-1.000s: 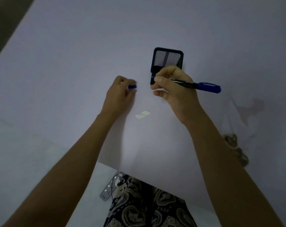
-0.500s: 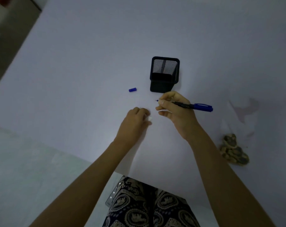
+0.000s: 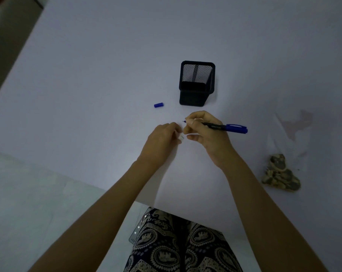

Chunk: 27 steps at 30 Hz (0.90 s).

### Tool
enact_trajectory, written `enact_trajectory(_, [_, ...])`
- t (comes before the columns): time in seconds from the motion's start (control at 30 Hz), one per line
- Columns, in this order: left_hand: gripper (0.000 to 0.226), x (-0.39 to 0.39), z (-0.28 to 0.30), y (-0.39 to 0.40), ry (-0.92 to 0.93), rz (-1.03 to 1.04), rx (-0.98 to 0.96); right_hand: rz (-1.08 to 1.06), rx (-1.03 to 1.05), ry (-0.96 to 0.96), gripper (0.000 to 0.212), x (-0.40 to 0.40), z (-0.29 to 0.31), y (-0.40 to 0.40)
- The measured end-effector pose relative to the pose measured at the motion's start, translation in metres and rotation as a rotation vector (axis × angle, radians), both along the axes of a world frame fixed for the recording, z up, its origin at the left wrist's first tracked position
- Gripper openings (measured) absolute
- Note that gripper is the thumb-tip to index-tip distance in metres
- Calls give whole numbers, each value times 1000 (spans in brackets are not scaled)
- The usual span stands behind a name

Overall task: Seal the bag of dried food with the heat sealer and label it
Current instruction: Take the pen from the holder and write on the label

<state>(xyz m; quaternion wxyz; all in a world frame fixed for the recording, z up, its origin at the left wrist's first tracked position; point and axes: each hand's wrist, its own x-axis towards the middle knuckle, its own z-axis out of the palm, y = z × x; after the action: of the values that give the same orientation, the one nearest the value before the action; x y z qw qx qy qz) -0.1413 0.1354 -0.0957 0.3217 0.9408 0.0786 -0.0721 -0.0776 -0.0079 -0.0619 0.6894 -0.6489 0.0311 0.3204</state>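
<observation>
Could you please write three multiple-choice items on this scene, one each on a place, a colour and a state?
1. Where does the pen cap lie?
A. on the table, left of the mesh holder
B. inside the holder
C. on the pen's tip

2. What colour is the cap?
A. red
B. blue
C. green

3. What state is the pen in?
A. capped, in the holder
B. lying loose on the table
C. uncapped, in the grip of the right hand

Answers: 1 A, it rests on the bare table. 2 B, it matches the pen's blue end. 3 C, the tip shows bare past the fingers.
</observation>
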Motion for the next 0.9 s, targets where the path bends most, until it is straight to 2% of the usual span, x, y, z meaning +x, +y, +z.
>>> enact_trajectory(0.17, [7,8,11,6,-50,-39,-75,117,-172,-161,18,2,-9,1])
enact_trajectory(0.33, [14,12,14,14,-22,80,-375,151,-276,-325,11,8,-18,2])
enact_trajectory(0.47, [7,15,18,14,-38,203,-563,212,-280,-165,11,11,-16,10])
enact_trajectory(0.53, [6,18,18,14,-35,237,-570,199,-290,-95,9,13,-15,13])
enact_trajectory(0.6, [8,18,15,14,-38,252,-563,192,-259,-125,7,14,-16,13])
enact_trajectory(0.7, [13,14,11,14,-27,283,-553,155,-242,-289,4,13,-24,12])
enact_trajectory(0.83, [21,11,12,10,106,430,-853,131,-389,-609,4,2,-39,16])
enact_trajectory(0.9, [19,11,8,10,92,420,-804,150,-419,-713,2,-6,-47,17])
